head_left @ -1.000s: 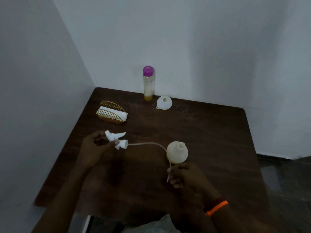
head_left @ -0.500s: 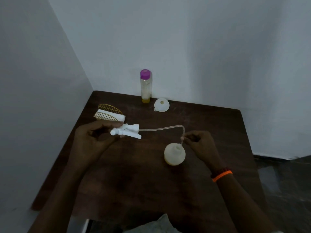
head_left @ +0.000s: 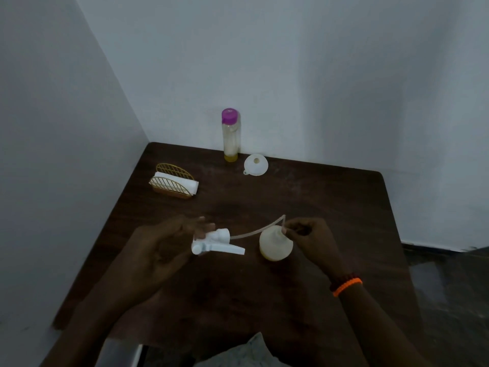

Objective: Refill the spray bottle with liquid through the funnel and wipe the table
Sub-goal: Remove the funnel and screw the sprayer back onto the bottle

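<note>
While its cap is off, the small round cream plastic spray bottle stands upright on the dark brown wooden table, a little toward six o'clock of the table's middle, its narrow open neck pointing up. The right hand, at three o'clock of the bottle and just beside its neck, is closed in a pinch on the far end of the thin translucent dip tube. That tube arcs over the bottle's neck and runs toward nine o'clock into the white plastic trigger sprayer head. The left hand holds the sprayer head above the table, fingers curled loosely around its back, the nozzle and lever pointing toward the bottle. An orange beaded bracelet circles the right wrist.

Well apart at twelve o'clock, near the table's far edge, a white plastic funnel lies wide mouth down. Just beside it at ten o'clock stands a tall clear bottle with a purple cap, upright against the pale wall, with a yellowish base. At ten o'clock of the spray bottle, a gold wire napkin holder holds white folded tissues.
</note>
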`<state>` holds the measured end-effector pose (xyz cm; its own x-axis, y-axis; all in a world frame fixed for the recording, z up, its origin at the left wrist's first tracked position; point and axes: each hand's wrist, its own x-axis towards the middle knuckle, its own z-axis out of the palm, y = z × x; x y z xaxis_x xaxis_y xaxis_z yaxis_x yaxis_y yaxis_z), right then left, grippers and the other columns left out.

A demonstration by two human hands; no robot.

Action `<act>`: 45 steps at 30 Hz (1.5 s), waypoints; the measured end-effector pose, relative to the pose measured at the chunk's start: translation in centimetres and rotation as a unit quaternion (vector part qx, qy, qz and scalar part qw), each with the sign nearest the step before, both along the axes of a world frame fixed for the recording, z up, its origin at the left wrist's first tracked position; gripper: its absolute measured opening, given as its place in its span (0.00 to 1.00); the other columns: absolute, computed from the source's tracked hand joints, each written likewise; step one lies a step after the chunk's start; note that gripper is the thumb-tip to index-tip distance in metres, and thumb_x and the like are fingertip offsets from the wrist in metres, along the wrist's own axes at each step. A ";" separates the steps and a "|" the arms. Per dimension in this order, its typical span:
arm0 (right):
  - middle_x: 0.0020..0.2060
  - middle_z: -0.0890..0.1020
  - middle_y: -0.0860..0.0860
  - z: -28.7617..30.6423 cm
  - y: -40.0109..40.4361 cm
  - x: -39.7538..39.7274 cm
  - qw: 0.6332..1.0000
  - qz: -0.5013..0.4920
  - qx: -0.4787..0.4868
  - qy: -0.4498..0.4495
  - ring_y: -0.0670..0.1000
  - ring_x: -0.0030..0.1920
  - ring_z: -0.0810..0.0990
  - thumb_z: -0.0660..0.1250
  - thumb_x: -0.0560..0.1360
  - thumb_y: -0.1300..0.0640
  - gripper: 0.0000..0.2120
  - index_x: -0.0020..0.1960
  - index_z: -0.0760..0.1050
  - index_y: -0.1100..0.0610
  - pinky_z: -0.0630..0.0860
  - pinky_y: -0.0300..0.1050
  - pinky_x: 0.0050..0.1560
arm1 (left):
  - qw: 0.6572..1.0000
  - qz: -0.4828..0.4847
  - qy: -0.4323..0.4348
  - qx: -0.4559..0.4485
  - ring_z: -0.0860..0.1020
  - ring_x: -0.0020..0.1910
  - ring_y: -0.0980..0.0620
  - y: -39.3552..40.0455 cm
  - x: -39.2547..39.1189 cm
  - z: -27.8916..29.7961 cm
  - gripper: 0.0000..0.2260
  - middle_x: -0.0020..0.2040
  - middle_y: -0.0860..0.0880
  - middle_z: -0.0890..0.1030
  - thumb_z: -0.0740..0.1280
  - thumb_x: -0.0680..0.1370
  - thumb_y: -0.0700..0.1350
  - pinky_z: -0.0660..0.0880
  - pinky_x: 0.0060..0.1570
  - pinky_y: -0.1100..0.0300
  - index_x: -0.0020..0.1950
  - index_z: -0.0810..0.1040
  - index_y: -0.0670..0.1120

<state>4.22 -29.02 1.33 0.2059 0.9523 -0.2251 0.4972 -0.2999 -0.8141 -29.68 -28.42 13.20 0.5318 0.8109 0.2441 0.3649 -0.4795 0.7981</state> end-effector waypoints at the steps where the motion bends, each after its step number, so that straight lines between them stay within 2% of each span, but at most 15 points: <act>1: 0.47 0.86 0.47 -0.1 -0.1 0.1 1.000 0.004 -0.003 0.003 0.46 0.47 0.84 0.74 0.74 0.54 0.06 0.51 0.85 0.53 0.83 0.50 0.51 | 1.000 -0.013 0.008 0.003 0.81 0.62 0.61 -0.2 0.3 0.3 0.14 0.62 0.60 0.82 0.70 0.75 0.47 0.75 0.61 0.70 0.61 0.81 0.50; 5: 0.53 0.84 0.43 -0.5 -0.3 0.3 0.998 0.041 -0.037 0.017 0.45 0.49 0.83 0.76 0.72 0.50 0.11 0.53 0.83 0.45 0.83 0.49 0.52 | 0.998 -0.043 0.048 0.016 0.82 0.58 0.63 -0.2 1.4 0.7 0.13 0.58 0.60 0.84 0.69 0.77 0.48 0.76 0.59 0.71 0.61 0.82 0.51; 7: 0.56 0.80 0.41 -0.9 -0.4 0.4 0.996 0.071 -0.056 -0.026 0.44 0.52 0.80 0.78 0.69 0.48 0.18 0.57 0.80 0.43 0.81 0.47 0.53 | 0.996 -0.054 0.071 0.033 0.81 0.57 0.64 0.0 2.1 0.2 0.13 0.57 0.59 0.84 0.68 0.77 0.50 0.75 0.58 0.71 0.61 0.82 0.51; 11: 0.55 0.76 0.41 -1.7 -0.4 -0.1 0.990 0.086 -0.058 -0.092 0.42 0.52 0.76 0.78 0.68 0.47 0.22 0.61 0.78 0.45 0.71 0.33 0.44 | 0.993 -0.025 0.114 0.033 0.79 0.56 0.65 0.6 4.6 -1.6 0.12 0.56 0.60 0.83 0.67 0.80 0.55 0.77 0.59 0.62 0.60 0.81 0.54; 15: 0.51 0.80 0.42 -2.3 -0.2 -0.5 0.992 0.060 -0.021 -0.113 0.44 0.50 0.77 0.77 0.70 0.48 0.18 0.58 0.81 0.49 0.65 0.27 0.40 | 0.992 -0.034 0.117 0.040 0.76 0.51 0.73 2.0 8.6 -2.8 0.09 0.50 0.69 0.78 0.70 0.79 0.52 0.69 0.53 0.79 0.59 0.79 0.58; 18: 0.47 0.80 0.45 -3.0 -0.3 -0.8 0.991 0.025 -0.026 -0.127 0.45 0.45 0.78 0.78 0.69 0.47 0.19 0.55 0.81 0.54 0.69 0.30 0.39 | 0.995 -0.006 0.103 0.007 0.76 0.47 0.70 3.1 11.5 -3.6 0.09 0.49 0.58 0.82 0.71 0.77 0.49 0.66 0.47 0.80 0.57 0.83 0.50; 21: 0.48 0.83 0.53 -3.6 -0.2 -0.8 0.992 -0.010 -0.052 -0.119 0.51 0.48 0.82 0.79 0.66 0.46 0.23 0.53 0.81 0.60 0.77 0.44 0.45 | 0.994 0.008 0.107 -0.001 0.75 0.43 0.65 3.9 13.7 -4.2 0.09 0.48 0.54 0.81 0.71 0.78 0.46 0.65 0.45 0.78 0.56 0.83 0.46; 25: 0.49 0.83 0.49 -3.7 -0.5 -0.9 0.995 -0.019 -0.045 -0.082 0.43 0.44 0.80 0.80 0.66 0.47 0.25 0.58 0.80 0.56 0.69 0.27 0.37 | 0.993 -0.015 0.115 0.033 0.74 0.50 0.59 4.8 15.6 -5.1 0.11 0.55 0.48 0.82 0.71 0.78 0.44 0.68 0.53 0.71 0.59 0.82 0.42; 27: 0.47 0.80 0.45 -3.6 -0.5 -1.1 0.996 -0.012 -0.046 -0.075 0.38 0.40 0.77 0.80 0.66 0.48 0.24 0.58 0.79 0.54 0.70 0.26 0.35 | 0.991 -0.031 0.123 0.048 0.81 0.49 0.50 5.1 16.4 -5.5 0.11 0.52 0.43 0.84 0.71 0.76 0.43 0.71 0.52 0.67 0.55 0.83 0.38; 29: 0.47 0.81 0.45 -3.5 -0.6 -1.0 0.997 -0.023 -0.045 -0.060 0.40 0.42 0.79 0.81 0.66 0.49 0.23 0.56 0.79 0.55 0.75 0.29 0.39 | 0.990 -0.055 0.127 0.041 0.84 0.46 0.43 5.5 17.1 -6.4 0.10 0.47 0.39 0.85 0.73 0.74 0.40 0.75 0.51 0.61 0.51 0.84 0.35; 32: 0.48 0.84 0.50 -3.5 -0.7 -0.7 0.997 -0.044 -0.051 -0.031 0.48 0.47 0.83 0.82 0.64 0.50 0.23 0.54 0.80 0.57 0.82 0.46 0.46 | 0.989 -0.076 0.118 0.040 0.82 0.49 0.48 6.0 17.4 -7.8 0.11 0.50 0.43 0.85 0.75 0.74 0.42 0.74 0.54 0.61 0.55 0.84 0.40; 36: 0.41 0.81 0.48 -3.2 -0.7 -0.6 0.996 -0.058 -0.060 -0.035 0.45 0.40 0.80 0.83 0.62 0.49 0.20 0.45 0.76 0.54 0.72 0.35 0.35 | 0.986 -0.097 0.128 0.034 0.81 0.49 0.56 6.2 17.3 -8.9 0.09 0.50 0.50 0.85 0.72 0.77 0.45 0.76 0.52 0.60 0.56 0.82 0.45; 39: 0.47 0.82 0.50 -3.0 -0.5 -0.6 0.995 -0.066 -0.064 -0.033 0.48 0.47 0.81 0.83 0.62 0.50 0.25 0.52 0.76 0.57 0.79 0.43 0.45 | 0.985 -0.104 0.139 0.019 0.79 0.50 0.59 5.9 17.6 -9.0 0.10 0.51 0.52 0.84 0.71 0.77 0.45 0.72 0.53 0.65 0.57 0.82 0.47; 41: 0.49 0.83 0.53 -2.9 -0.4 -0.6 0.996 -0.045 -0.049 -0.053 0.51 0.50 0.83 0.83 0.63 0.51 0.27 0.56 0.79 0.61 0.80 0.47 0.50 | 0.984 -0.104 0.142 0.017 0.80 0.51 0.57 5.9 17.7 -9.2 0.11 0.52 0.52 0.84 0.71 0.76 0.45 0.73 0.54 0.63 0.58 0.82 0.47; 45: 0.49 0.84 0.55 -2.6 -0.4 -0.7 0.997 -0.029 -0.033 -0.062 0.52 0.49 0.83 0.82 0.64 0.52 0.24 0.56 0.81 0.61 0.79 0.45 0.49 | 0.984 -0.109 0.140 0.020 0.80 0.51 0.56 5.9 18.0 -9.4 0.11 0.51 0.52 0.84 0.71 0.76 0.45 0.75 0.54 0.59 0.57 0.82 0.47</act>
